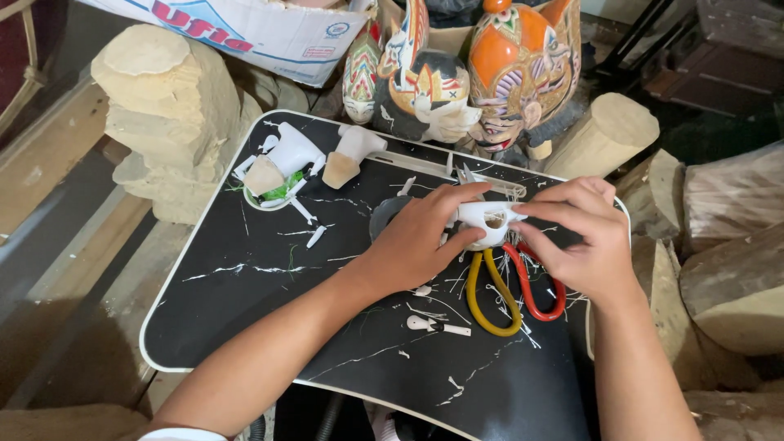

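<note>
Head view shows both hands meeting over the black marble-patterned tabletop (245, 310): the left hand (416, 237) curls its fingers and thumb around a small white carved piece (486, 220), while the right hand (584, 241) pinches the same piece at its pointed end from the other side. Just beneath the piece, a yellow loop (494, 298) and a red loop (543, 294) lie on the tabletop among white shavings, and painted wooden masks (490, 73) stand at the far edge beside pale wood blocks (167, 106).
</note>
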